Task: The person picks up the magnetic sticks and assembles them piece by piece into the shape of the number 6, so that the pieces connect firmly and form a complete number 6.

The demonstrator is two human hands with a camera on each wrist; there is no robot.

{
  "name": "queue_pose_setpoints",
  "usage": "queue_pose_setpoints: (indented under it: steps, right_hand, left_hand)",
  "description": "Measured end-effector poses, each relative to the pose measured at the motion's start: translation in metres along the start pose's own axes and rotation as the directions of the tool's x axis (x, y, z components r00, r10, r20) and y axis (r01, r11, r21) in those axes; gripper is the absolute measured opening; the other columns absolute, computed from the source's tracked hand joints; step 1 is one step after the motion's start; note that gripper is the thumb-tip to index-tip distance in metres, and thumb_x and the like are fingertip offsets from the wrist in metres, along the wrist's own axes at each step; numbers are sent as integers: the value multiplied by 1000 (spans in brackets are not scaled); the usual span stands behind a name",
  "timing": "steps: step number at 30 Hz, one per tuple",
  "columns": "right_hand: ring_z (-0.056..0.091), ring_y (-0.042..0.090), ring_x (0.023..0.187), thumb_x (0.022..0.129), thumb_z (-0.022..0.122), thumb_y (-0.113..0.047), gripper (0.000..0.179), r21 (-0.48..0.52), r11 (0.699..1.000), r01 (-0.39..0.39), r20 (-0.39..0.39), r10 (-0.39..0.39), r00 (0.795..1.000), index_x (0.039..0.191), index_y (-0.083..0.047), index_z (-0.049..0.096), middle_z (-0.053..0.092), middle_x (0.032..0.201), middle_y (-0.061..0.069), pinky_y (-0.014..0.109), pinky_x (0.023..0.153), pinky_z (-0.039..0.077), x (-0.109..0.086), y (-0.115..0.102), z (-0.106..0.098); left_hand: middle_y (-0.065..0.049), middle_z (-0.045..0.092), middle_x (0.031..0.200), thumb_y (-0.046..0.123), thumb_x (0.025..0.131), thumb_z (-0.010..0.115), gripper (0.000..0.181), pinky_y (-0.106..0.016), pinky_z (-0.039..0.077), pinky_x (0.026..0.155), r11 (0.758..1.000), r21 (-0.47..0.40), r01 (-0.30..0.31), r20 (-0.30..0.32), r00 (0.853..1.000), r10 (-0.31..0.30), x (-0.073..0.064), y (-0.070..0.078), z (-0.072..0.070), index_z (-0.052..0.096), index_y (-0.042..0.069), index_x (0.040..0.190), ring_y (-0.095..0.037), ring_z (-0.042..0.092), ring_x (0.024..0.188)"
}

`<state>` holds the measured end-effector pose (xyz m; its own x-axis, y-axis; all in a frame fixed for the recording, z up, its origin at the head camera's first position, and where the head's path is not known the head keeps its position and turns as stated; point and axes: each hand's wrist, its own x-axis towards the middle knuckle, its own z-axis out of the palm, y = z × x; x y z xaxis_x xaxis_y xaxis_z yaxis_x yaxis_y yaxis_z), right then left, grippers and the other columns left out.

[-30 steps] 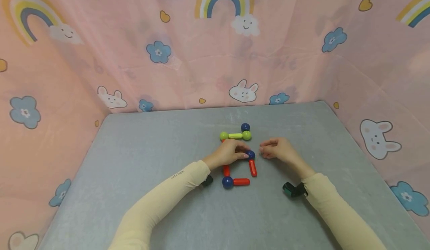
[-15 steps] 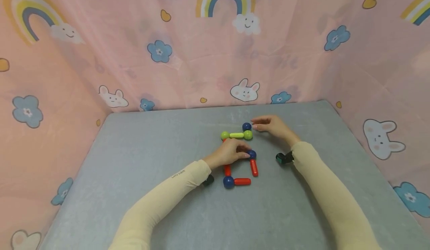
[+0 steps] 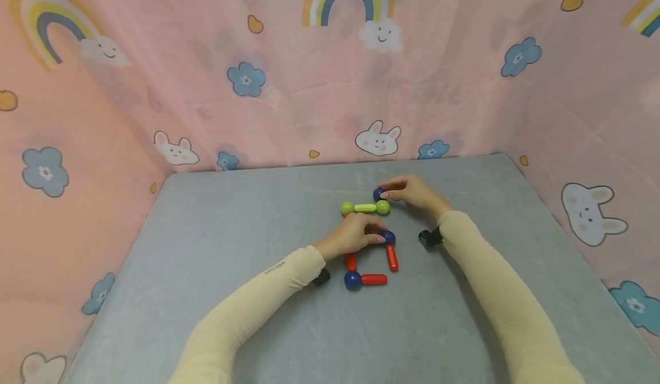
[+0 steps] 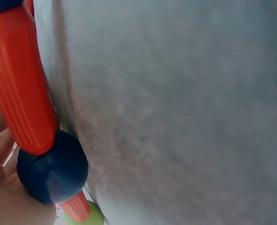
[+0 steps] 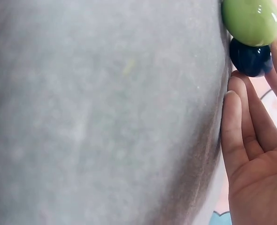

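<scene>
In the head view my left hand (image 3: 356,235) reaches over a red rod (image 3: 351,262) and grips a blue ball (image 3: 389,238). From that ball another red rod (image 3: 392,258) points toward me. Farther back, my right hand (image 3: 412,192) pinches a second blue ball (image 3: 378,194) between thumb and fingers. This ball sits against the right one of two green balls (image 3: 382,207), which a green rod (image 3: 365,207) joins. The right wrist view shows the green ball (image 5: 251,21) partly covering the blue one (image 5: 252,57).
At the near left corner a third blue ball (image 3: 353,281) joins the long red side to a short red rod (image 3: 374,279) pointing right. The grey table (image 3: 258,200) ends at a pink patterned curtain (image 3: 289,114). Dark wrist cameras (image 3: 429,238) hang under both sleeves.
My right hand has moved back and left from beside the left hand's blue ball and taken hold of the rear blue ball. The left hand stays in place.
</scene>
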<state>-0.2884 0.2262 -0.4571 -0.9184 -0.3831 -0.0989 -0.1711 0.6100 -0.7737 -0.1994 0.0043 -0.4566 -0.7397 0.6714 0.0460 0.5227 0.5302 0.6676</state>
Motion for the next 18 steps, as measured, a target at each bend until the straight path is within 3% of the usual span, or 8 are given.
queue_pose_setpoints:
  steps: [18]
  right_hand:
    - [63, 29, 117, 93, 69, -28, 37, 12, 1000, 6, -27, -5, 1000, 127, -12, 67, 67, 128, 14, 47, 98, 52, 2, -1, 5]
  left_hand:
    - [-1, 75, 113, 22, 92, 70, 26, -15, 52, 83, 1000, 0, 9, 8, 1000, -9, 1, -3, 1, 72, 12, 116, -9, 70, 99]
